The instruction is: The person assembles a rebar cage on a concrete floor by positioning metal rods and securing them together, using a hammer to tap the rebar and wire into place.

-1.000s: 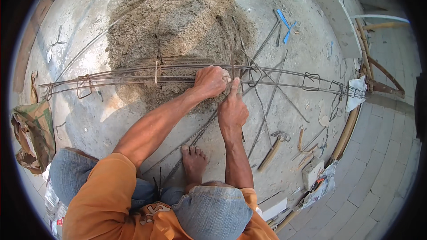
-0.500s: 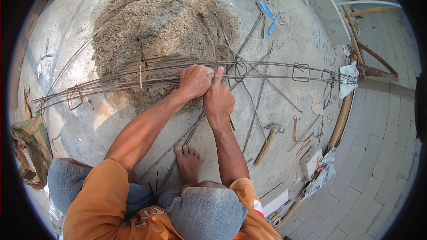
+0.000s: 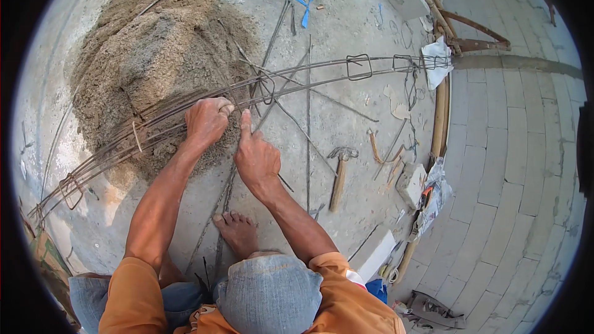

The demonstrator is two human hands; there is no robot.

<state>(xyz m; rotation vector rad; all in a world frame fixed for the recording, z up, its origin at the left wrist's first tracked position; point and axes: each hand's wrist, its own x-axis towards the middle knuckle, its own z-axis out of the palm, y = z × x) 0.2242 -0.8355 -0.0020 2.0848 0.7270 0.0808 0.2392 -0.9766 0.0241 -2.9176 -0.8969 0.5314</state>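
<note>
A long, narrow rebar cage (image 3: 315, 79) of thin steel bars with square stirrups (image 3: 359, 67) runs across in front of me, over a mound of sandy mix (image 3: 148, 43). My left hand (image 3: 207, 125) is closed at the cage's near bars; its fingers hide whatever they pinch. Just right of it is my right hand (image 3: 257, 159), index finger stretched toward the bars and other fingers curled. A thin dark rod end (image 3: 286, 183) shows beside my right wrist; I cannot tell whether that hand holds it.
Loose steel bars (image 3: 308, 148) lie crossed on the concrete floor beneath the cage. A claw hammer (image 3: 339, 176) with a wooden handle rests right of my right forearm. Blue strips (image 3: 300, 3) lie at the back. A white block (image 3: 372, 252) and bamboo poles (image 3: 440, 117) line the right edge.
My hands have drawn slightly apart; they were touching on the bars. The whole view has swung, so the cage now slants and the paved strip at right shows more.
</note>
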